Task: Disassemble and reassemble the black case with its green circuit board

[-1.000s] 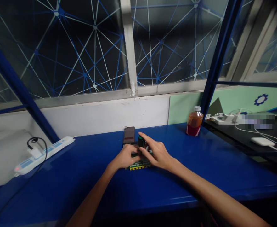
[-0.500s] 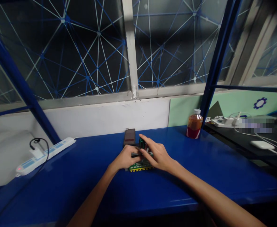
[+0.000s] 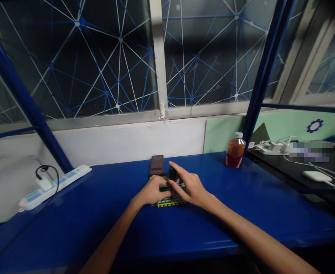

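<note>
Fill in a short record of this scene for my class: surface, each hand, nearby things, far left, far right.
Surface: blue desk
Left hand: at the green item with a yellow front edge; grip partly hidden
Right hand: fingers about a dark piece; grip unclear
Nearby: dark slab behind the left hand
Far left: power strip, white plug in it
Far right: bottle, upright, white cap

A single head view looks from the wearer's own position, forward and down over the surface (image 3: 104, 198). It sits behind and above the left hand (image 3: 150, 191) and right hand (image 3: 192, 187), which show small, just below mid-frame, forearms entering from the bottom. The wide field takes in the power strip (image 3: 70, 179) at left, the bottle (image 3: 235, 153) at right and the window (image 3: 113, 68) straight ahead.
</note>
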A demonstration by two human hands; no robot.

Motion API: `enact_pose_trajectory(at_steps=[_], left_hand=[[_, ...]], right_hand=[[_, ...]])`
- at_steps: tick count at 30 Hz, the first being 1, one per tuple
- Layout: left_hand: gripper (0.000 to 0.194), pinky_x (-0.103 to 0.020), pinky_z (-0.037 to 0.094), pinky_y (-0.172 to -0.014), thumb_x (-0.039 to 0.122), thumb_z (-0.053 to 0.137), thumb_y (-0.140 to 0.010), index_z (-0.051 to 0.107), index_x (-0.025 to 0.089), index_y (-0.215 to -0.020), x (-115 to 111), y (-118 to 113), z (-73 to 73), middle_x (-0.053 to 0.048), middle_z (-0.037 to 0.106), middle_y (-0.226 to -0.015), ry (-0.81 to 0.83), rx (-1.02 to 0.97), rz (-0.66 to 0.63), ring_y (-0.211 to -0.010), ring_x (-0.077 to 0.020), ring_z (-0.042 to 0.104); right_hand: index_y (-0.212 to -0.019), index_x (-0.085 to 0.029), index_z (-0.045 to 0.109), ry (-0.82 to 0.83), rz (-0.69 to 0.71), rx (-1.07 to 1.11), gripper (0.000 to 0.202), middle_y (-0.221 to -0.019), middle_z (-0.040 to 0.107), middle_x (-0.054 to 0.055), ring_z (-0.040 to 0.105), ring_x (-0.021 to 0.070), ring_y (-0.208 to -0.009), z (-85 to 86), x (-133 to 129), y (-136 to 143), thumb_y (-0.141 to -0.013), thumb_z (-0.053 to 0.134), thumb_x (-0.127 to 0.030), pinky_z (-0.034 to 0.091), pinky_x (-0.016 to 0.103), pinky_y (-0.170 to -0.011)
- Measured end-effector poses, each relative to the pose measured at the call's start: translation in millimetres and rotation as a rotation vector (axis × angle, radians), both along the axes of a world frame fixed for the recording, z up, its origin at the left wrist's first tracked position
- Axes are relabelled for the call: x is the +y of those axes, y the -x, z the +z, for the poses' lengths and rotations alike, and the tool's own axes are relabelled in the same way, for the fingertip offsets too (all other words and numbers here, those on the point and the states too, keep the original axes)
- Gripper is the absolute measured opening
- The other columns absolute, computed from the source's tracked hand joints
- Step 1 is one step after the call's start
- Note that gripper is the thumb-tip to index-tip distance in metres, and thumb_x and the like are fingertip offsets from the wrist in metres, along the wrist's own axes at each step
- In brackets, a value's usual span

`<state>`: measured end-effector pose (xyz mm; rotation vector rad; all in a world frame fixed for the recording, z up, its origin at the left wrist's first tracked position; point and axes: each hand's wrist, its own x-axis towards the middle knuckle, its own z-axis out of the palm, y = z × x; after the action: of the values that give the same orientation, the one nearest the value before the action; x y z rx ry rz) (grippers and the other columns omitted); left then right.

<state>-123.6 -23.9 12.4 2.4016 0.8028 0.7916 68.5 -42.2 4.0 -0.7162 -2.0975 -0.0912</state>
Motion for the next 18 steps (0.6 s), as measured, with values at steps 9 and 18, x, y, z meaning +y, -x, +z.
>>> enact_pose_trajectory(at_steps=[9,18], left_hand=[[0.018,-0.025,0.046,-0.069,0.022,0.061,-0.084,0.070,0.013,-0.070,1.5,-1.2,-3.4,-0.004,0.069,-0.075,-0.037,-0.025,0.036,-0.071,-0.0165,0.063],[0.021,-0.025,0.045,-0.069,0.023,0.059,-0.085,0.070,0.012,-0.071,1.9,0.2,-3.6,-0.004,0.071,-0.077,-0.015,0.031,0.024,-0.071,-0.0167,0.063]], right_hand=[[-0.149,-0.022,0.021,0.029,0.007,0.049,0.062,-0.096,0.066,0.007,0.064,0.0155,-0.070,-3.0,1.0,1.3,-0.095,0.049,-0.030,0.054,0.030,-0.064],[-0.149,-0.019,0.021,0.014,0.006,0.056,0.062,-0.093,0.065,0.007,0.063,0.0162,-0.071,-1.4,-0.3,0.8,-0.094,0.047,-0.031,0.053,0.030,-0.064]])
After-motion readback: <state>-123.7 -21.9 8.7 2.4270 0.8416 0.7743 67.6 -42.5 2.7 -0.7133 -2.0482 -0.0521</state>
